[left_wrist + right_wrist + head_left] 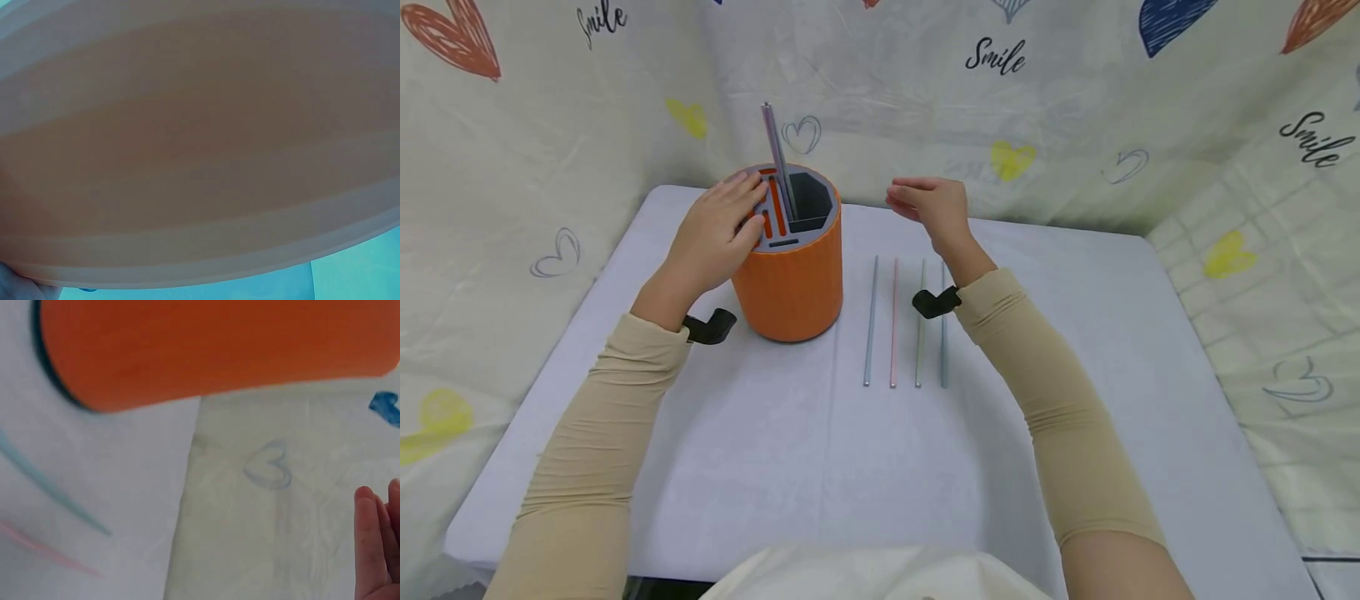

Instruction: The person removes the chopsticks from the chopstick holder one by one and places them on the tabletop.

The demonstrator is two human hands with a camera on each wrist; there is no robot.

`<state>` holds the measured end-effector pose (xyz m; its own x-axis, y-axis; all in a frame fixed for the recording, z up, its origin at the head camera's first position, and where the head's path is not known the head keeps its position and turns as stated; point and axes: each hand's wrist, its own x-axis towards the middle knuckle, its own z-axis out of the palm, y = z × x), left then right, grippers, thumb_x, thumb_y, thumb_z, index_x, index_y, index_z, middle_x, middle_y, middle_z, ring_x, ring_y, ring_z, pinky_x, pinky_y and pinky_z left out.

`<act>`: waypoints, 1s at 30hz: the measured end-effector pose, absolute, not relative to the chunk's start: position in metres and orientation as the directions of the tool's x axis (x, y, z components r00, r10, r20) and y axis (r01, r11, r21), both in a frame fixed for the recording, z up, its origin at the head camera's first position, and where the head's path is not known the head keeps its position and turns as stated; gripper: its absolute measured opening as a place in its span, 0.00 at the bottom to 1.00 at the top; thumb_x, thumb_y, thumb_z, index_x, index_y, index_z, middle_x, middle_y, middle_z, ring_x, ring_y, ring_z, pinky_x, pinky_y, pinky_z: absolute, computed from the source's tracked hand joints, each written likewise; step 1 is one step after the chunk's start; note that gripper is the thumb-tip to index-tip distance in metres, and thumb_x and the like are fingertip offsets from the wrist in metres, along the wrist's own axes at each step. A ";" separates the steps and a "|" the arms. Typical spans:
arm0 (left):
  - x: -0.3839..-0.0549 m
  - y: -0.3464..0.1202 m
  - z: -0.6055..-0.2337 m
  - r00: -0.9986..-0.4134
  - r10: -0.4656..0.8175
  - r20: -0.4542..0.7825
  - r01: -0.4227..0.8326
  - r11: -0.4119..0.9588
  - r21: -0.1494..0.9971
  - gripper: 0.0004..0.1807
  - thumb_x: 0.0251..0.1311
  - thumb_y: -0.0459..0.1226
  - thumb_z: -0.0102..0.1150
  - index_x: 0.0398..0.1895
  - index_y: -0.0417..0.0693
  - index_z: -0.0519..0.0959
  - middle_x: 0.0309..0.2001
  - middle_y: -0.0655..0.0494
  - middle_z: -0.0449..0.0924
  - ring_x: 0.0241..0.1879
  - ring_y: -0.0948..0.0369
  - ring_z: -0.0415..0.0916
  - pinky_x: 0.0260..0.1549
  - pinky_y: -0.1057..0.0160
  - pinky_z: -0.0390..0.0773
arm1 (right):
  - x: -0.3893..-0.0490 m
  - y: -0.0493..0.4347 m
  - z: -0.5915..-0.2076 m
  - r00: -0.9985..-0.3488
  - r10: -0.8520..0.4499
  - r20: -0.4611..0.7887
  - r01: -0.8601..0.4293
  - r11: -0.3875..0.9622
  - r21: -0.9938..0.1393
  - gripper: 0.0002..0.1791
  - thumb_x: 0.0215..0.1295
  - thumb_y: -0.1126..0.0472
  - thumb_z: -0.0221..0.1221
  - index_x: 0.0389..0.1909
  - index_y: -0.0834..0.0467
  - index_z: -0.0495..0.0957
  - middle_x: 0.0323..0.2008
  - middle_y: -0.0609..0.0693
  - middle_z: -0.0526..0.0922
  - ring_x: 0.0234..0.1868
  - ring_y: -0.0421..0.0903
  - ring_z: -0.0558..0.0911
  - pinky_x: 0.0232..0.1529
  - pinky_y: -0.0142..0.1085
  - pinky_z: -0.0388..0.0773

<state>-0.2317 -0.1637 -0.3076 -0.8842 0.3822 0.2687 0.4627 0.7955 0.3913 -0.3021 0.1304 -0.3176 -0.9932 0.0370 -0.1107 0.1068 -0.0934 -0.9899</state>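
An upright orange holder (788,292) bears tilted sticks (775,142), with four pastel sticks (893,325) lying parallel nearby.

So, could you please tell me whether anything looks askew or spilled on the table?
Nothing stands out: the orange holder stands upright, and four thin sticks lie roughly parallel beside it.
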 end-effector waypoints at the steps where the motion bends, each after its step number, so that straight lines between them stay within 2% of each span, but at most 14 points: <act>1: -0.232 -0.164 -0.308 -0.883 0.383 0.269 0.464 0.795 0.390 0.28 0.69 0.42 0.33 0.68 0.38 0.59 0.70 0.46 0.55 0.72 0.53 0.46 0.72 0.55 0.43 | -0.302 0.122 -0.311 -0.995 0.027 -0.095 0.092 -0.097 -0.991 0.15 0.52 0.66 0.66 0.42 0.65 0.83 0.31 0.52 0.85 0.34 0.45 0.85 0.44 0.34 0.82; 6: -0.232 -0.163 -0.308 -0.883 0.386 0.268 0.466 0.793 0.392 0.28 0.69 0.42 0.33 0.68 0.38 0.59 0.70 0.46 0.55 0.72 0.53 0.46 0.72 0.54 0.43 | -0.300 0.087 -0.284 -0.999 -0.021 -0.025 0.026 -0.078 -0.997 0.14 0.51 0.63 0.67 0.41 0.60 0.84 0.36 0.53 0.86 0.38 0.46 0.85 0.43 0.33 0.82; 13: -0.233 -0.163 -0.310 -0.884 0.379 0.274 0.463 0.795 0.391 0.28 0.69 0.43 0.33 0.68 0.39 0.59 0.70 0.47 0.55 0.72 0.54 0.46 0.72 0.54 0.44 | -0.295 0.054 -0.267 -0.991 -0.136 0.014 -0.007 -0.056 -0.998 0.17 0.52 0.62 0.67 0.44 0.62 0.83 0.42 0.54 0.85 0.40 0.45 0.85 0.45 0.33 0.82; 20: -0.233 -0.164 -0.309 -0.884 0.380 0.271 0.462 0.793 0.396 0.28 0.69 0.43 0.33 0.68 0.40 0.59 0.71 0.48 0.55 0.72 0.54 0.46 0.72 0.54 0.44 | -0.288 0.037 -0.255 -0.985 -0.170 -0.005 0.000 0.033 -0.999 0.16 0.53 0.61 0.66 0.44 0.61 0.83 0.44 0.52 0.84 0.41 0.40 0.85 0.44 0.29 0.81; 24: -0.233 -0.164 -0.309 -0.884 0.379 0.273 0.462 0.795 0.392 0.28 0.69 0.43 0.33 0.68 0.40 0.59 0.71 0.48 0.55 0.72 0.54 0.46 0.72 0.54 0.44 | -0.281 0.032 -0.246 -0.984 -0.176 -0.025 0.019 0.037 -0.999 0.16 0.54 0.62 0.65 0.44 0.62 0.82 0.44 0.52 0.84 0.41 0.41 0.85 0.43 0.28 0.81; 30: -0.233 -0.164 -0.308 -0.883 0.379 0.277 0.464 0.795 0.391 0.28 0.69 0.43 0.33 0.68 0.39 0.59 0.70 0.47 0.55 0.72 0.54 0.46 0.72 0.54 0.44 | -0.291 0.024 -0.252 -0.985 -0.171 -0.037 0.034 0.020 -0.999 0.17 0.49 0.62 0.68 0.42 0.61 0.84 0.44 0.51 0.84 0.40 0.40 0.85 0.41 0.28 0.81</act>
